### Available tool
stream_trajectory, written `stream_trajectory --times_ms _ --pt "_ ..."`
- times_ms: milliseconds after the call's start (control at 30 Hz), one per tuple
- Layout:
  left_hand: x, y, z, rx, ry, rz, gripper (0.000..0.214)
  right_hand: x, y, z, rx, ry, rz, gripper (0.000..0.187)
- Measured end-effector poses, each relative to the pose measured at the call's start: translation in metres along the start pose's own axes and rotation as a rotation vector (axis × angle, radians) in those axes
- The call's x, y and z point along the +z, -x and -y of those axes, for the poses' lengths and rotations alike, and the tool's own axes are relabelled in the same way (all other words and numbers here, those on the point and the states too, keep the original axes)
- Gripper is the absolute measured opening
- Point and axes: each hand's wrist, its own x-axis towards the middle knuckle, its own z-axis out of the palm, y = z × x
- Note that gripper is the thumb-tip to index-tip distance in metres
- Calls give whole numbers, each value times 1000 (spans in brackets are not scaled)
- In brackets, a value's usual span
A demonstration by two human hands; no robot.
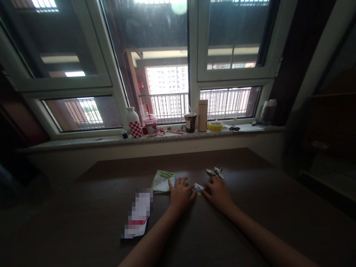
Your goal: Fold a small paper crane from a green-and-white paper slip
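Observation:
Both of my hands rest on a dark brown table (250, 222). My left hand (180, 194) and my right hand (218, 193) pinch a small folded piece of paper (198, 188) between their fingertips, pressing it onto the table. A green and white paper sheet (162, 181) lies just left of my left hand. Two small folded paper pieces (214, 172) lie just beyond my right hand.
A flat white and red item (138, 215) lies on the table at the left. The window sill (111, 140) beyond carries a checked bottle (134, 123), a pink cup (150, 124), a dark cup (190, 122), a tall flask (203, 115), a tape roll (215, 126), scissors (234, 128) and a kettle (268, 111).

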Motion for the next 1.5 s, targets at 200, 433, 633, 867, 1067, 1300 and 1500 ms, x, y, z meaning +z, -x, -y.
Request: stream_trajectory --times_ms 200,433,633,867,1067,1300,1500 --pt "-2 -2 1 -4 83 47 26 11 -1 -7 11 -116 3 24" --pt "-1 -2 1 -19 99 80 35 23 -3 -14 -108 -227 -25 19" --pt "-2 -2 1 -10 111 126 29 27 -4 -18 -120 -296 -32 17" --pt "-7 -4 1 -25 187 73 25 29 -6 -20 -106 -390 -39 19" --pt "-8 -5 -2 -39 186 60 41 27 -8 -22 -74 -516 -115 10" --pt "-4 -7 -1 -66 140 49 52 19 -9 -23 -11 -433 -203 7" --pt "-2 -6 1 -75 128 28 40 15 -4 -14 -91 -324 -138 12"
